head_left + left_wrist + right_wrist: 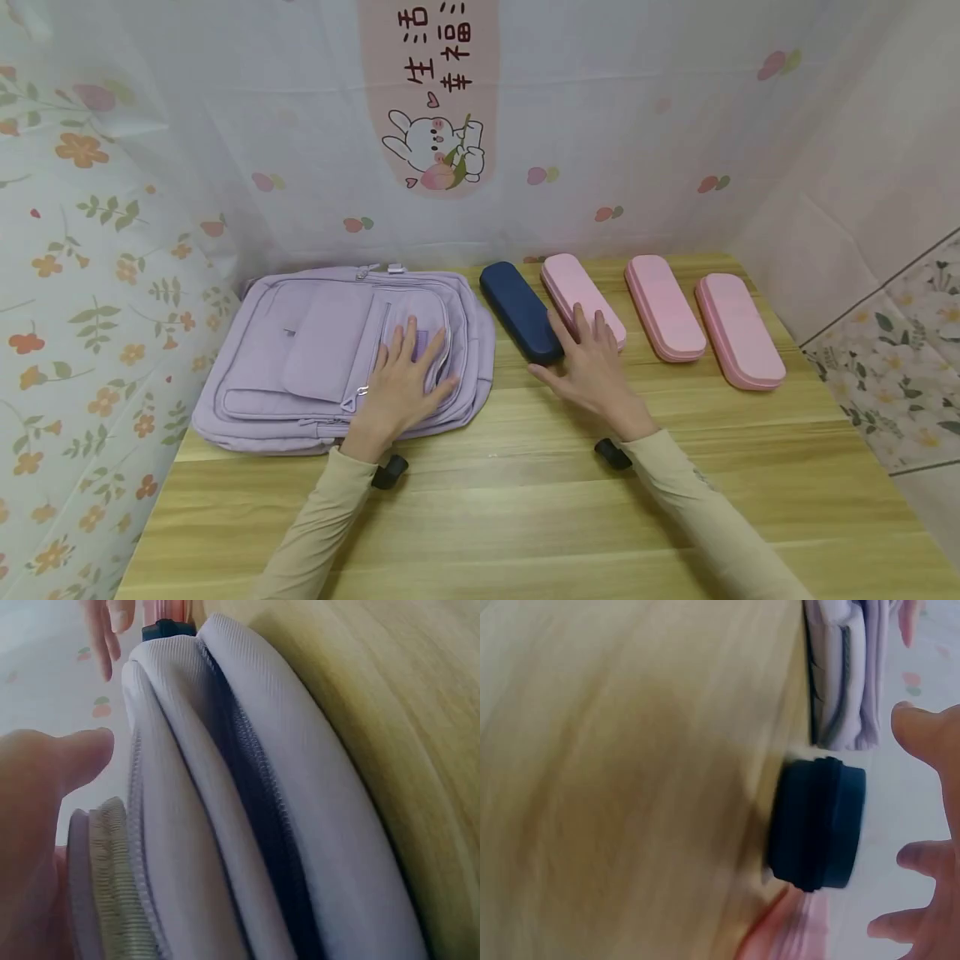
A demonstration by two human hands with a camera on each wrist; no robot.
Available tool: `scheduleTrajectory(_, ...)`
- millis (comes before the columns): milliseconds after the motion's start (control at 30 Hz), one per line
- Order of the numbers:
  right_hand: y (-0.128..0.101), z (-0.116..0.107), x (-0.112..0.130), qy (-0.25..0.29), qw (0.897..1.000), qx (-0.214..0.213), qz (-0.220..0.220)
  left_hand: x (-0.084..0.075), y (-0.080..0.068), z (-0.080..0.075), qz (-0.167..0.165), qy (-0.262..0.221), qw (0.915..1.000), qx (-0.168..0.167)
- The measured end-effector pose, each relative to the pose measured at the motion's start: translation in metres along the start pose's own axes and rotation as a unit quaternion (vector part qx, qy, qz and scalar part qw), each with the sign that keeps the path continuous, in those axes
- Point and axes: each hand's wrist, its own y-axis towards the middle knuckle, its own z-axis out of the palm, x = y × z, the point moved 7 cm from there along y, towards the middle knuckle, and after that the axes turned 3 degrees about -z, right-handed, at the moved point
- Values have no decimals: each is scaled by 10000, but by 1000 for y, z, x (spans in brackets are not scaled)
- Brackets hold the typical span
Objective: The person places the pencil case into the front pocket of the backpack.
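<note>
The backpack (330, 358) was of lilac woven cloth, finely ribbed, with metal zip pulls. The table (525, 500) showed smooth pale wood grain; the navy case (519, 311) looked matt.

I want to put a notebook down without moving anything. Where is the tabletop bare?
The near half of the table, in front of the backpack and both hands, is bare. The far strip is crowded: navy case and three pink cases lie close together.
</note>
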Motion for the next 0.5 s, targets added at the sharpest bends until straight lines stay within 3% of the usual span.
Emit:
scheduleTrajectory(267,3,13,11,176,9969,-584,-504,4,2,4,-73,4,9999,-143)
scheduleTrajectory(500,7,26,9,578,9981,-191,-98,2,1,-2,43,-123,9982,-589)
